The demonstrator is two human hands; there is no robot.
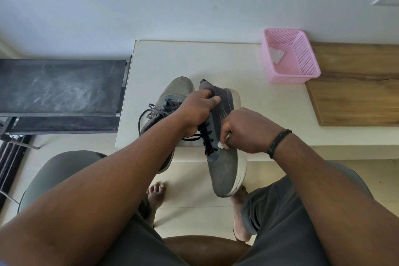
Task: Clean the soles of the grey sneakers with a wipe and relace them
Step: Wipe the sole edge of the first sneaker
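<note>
My left hand point(197, 112) grips one grey sneaker point(226, 166) by its collar and holds it above the table's front edge, toe pointing toward me, white sole point(243, 170) facing right. My right hand point(246, 130) pinches a small white wipe point(222, 145) against the sneaker's side, next to the black laces point(209, 136). The second grey sneaker point(172, 93) lies on the white table point(226, 60) to the left, partly hidden by my left forearm, its black laces loose.
A pink perforated basket point(302, 71) with a crumpled white piece inside stands at the table's back right. A wooden board point(356, 84) lies to the right. A dark bench-like surface point(60, 86) sits left of the table. My bare feet rest on the tiled floor below.
</note>
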